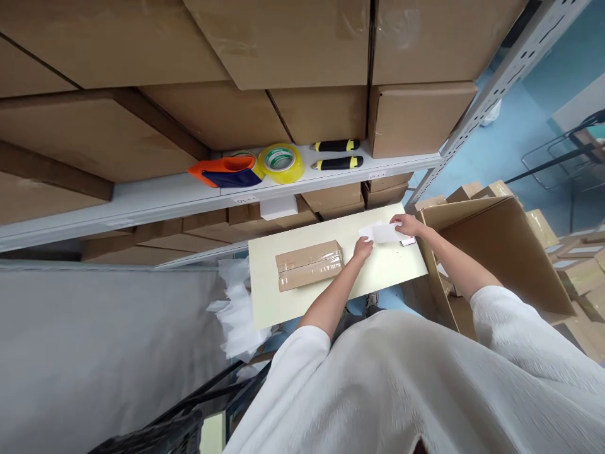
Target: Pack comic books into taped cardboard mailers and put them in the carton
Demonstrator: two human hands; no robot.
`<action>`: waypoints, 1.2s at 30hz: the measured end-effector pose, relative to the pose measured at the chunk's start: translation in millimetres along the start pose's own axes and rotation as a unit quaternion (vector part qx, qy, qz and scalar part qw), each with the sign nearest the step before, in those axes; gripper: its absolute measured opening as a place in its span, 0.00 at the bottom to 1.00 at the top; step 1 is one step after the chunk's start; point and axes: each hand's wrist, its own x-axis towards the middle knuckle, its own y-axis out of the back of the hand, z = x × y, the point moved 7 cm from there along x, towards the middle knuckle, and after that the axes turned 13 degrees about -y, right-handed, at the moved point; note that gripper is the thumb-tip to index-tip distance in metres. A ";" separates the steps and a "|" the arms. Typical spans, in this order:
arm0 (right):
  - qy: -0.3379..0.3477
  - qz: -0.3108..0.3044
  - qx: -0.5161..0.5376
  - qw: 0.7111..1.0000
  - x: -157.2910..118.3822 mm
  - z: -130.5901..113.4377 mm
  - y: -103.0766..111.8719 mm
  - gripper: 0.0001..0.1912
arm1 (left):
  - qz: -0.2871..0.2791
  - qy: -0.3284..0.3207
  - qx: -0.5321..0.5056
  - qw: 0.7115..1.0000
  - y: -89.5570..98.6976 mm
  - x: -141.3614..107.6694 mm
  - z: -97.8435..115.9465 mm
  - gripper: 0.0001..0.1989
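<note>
Between both hands is a small white paper (387,233), held above the right part of a pale board (265,309). My left hand (363,248) pinches its left end, and my right hand (406,225) grips its right end with bent fingers. More white paper lies under and beside the held one. Near my right hand, a small card with a red mark (408,241) rests on the board. A taped brown box (309,265) lies flat on the board, left of my left hand and touched by neither hand.
On the shelf (179,195) sit an orange and blue tape dispenser (227,171), a yellow tape roll (280,162) and two cutters (337,163). Cartons (302,38) fill the rack. A large open carton (501,252) stands right. White sheets (239,309) hang at the board's left.
</note>
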 end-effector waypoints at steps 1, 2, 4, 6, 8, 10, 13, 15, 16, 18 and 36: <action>-0.005 -0.002 0.013 1.000 -2.7 2.6 0.4 0.19 | -0.002 0.022 -0.017 1.000 -7.2 2.5 -2.9 0.20; -0.008 -0.005 0.030 1.000 -5.2 4.7 0.3 0.19 | -0.007 0.036 -0.029 0.999 -14.2 4.9 -5.0 0.19; -0.011 -0.015 0.070 0.997 -9.6 8.2 -1.3 0.18 | -0.015 0.057 -0.052 0.997 -26.1 8.9 -8.5 0.16; -0.017 -0.036 0.100 0.994 -13.0 11.6 -4.6 0.15 | -0.019 0.082 -0.078 0.993 -34.5 12.0 -11.9 0.15; -0.028 -0.059 0.114 0.991 -15.6 15.2 -8.4 0.13 | -0.017 0.101 -0.099 0.990 -39.4 15.0 -14.0 0.16; -0.040 -0.077 0.116 0.989 -17.3 18.2 -11.6 0.10 | -0.011 0.112 -0.114 0.987 -41.5 17.6 -15.0 0.14; -0.055 -0.095 0.123 0.986 -16.8 19.5 -14.9 0.06 | 0.004 0.113 -0.128 0.985 -41.5 20.6 -15.1 0.12; -0.062 -0.101 0.132 0.984 -13.7 16.6 -17.0 0.10 | 0.016 0.106 -0.130 0.986 -40.3 22.0 -14.5 0.13; -0.063 -0.096 0.134 0.984 -11.1 13.8 -17.8 0.14 | 0.021 0.102 -0.129 0.986 -39.6 22.5 -14.2 0.14; -0.059 -0.069 0.129 0.988 -4.2 6.4 -18.7 0.18 | 0.029 0.091 -0.120 0.988 -38.4 22.9 -13.9 0.14; -0.030 -0.059 0.202 0.977 11.3 -22.7 -71.1 0.12 | 0.010 -0.165 0.131 0.977 -12.8 33.8 35.2 0.08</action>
